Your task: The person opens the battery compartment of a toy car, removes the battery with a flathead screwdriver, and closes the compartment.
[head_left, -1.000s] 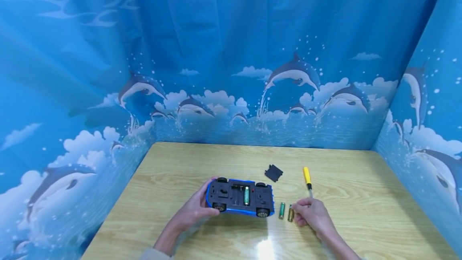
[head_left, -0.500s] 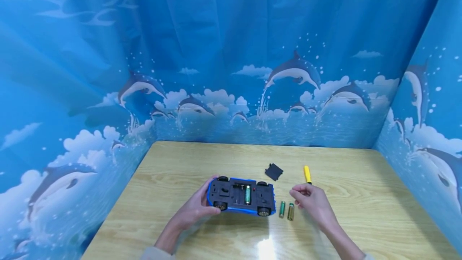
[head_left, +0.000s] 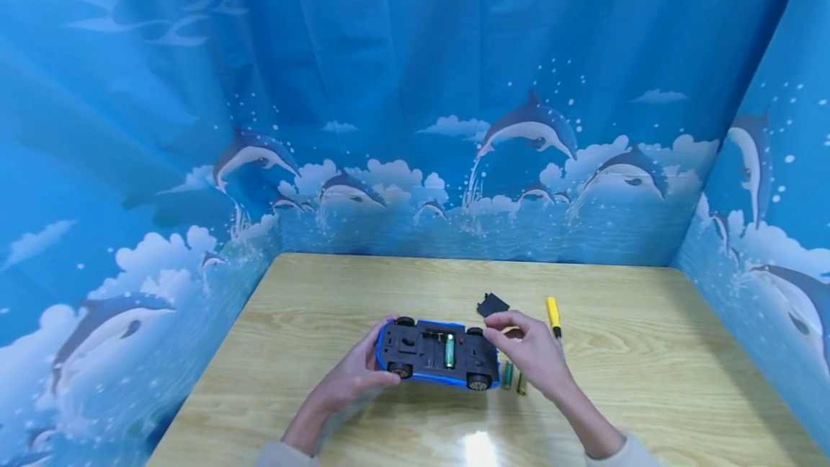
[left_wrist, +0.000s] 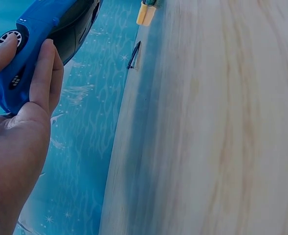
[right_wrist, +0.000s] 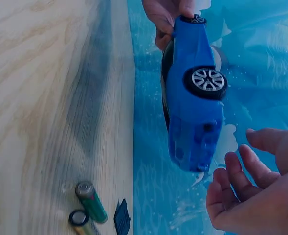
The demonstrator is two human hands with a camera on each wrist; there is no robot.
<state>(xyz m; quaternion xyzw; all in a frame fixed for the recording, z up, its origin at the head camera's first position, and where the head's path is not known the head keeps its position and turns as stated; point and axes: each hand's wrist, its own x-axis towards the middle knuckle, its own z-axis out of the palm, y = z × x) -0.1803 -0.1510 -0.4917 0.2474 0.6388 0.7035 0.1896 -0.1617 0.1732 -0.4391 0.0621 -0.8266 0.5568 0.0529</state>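
1. The blue toy car [head_left: 415, 359] is held up above the table [head_left: 363, 283], its dark underside facing the head camera.
2. The left hand [head_left: 355, 375] grips one end of it, thumb over the near side.
3. The battery compartment [head_left: 433, 353] is uncovered, with one green battery [head_left: 449, 352] inside and bare space beside it; the job looks part done.
4. The right hand [head_left: 528, 352] is empty, fingers loosely bent, just off the car's other end in the right wrist view.
5. Judging by what lies out, a loose green battery [right_wrist: 93, 203], a gold battery [right_wrist: 82, 223] and the black cover [head_left: 491, 305] remain to be dealt with; the yellow screwdriver [head_left: 553, 314] lies farther right, unused.
6. The right hand hides the loose batteries' upper ends and part of the cover in the head view. The compartment's dark interior is hard to read, and the left wrist view cuts the car off.
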